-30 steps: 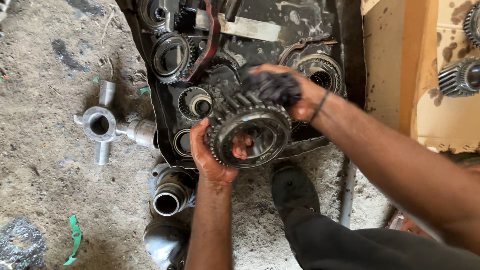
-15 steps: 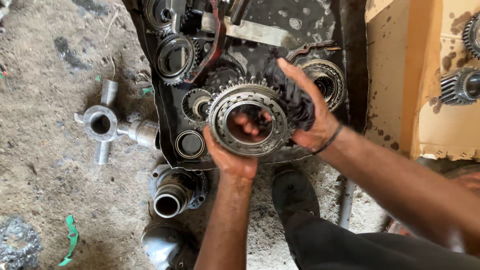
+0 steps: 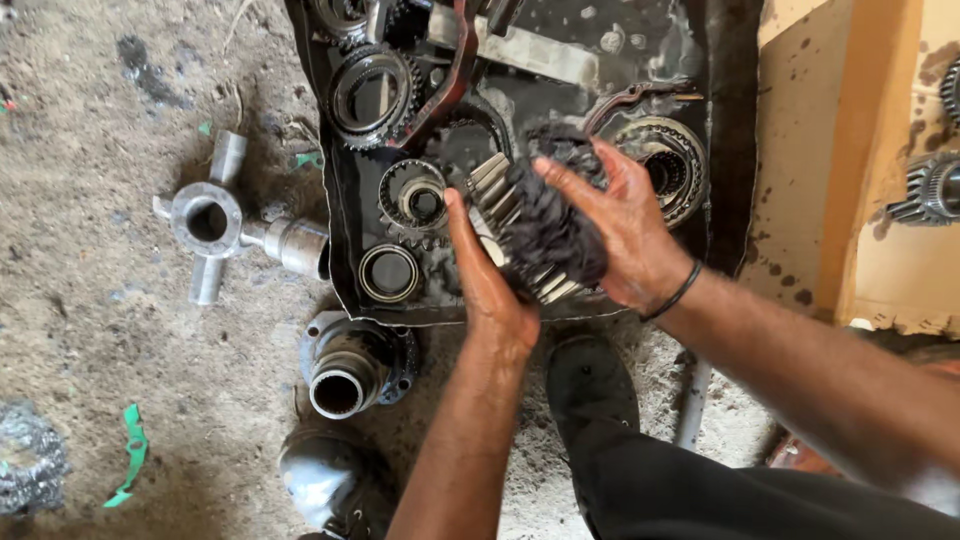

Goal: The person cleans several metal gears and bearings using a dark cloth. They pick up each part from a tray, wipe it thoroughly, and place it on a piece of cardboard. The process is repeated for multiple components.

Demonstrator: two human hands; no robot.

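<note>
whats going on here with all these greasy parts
A person holds a toothed gear in the left hand and presses a dark rag against it with the right hand. This happens over a black oily tray of gears and rings. A cross-shaped metal part lies on the dirt floor.

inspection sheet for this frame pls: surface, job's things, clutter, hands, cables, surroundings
Surface: dirty concrete floor; black oily tray on it.
Job's things: helical gear held over the tray, dark rag pressed on it.
Clutter: ring gears and bearings in the tray; metal cross piece, flanged hub, green scrap on the floor.
Hands: left hand grips the gear; right hand presses the rag, black band on wrist.
Cables: nothing seen.
Surroundings: stained cardboard at right, another gear on it; dark shoe.
</note>
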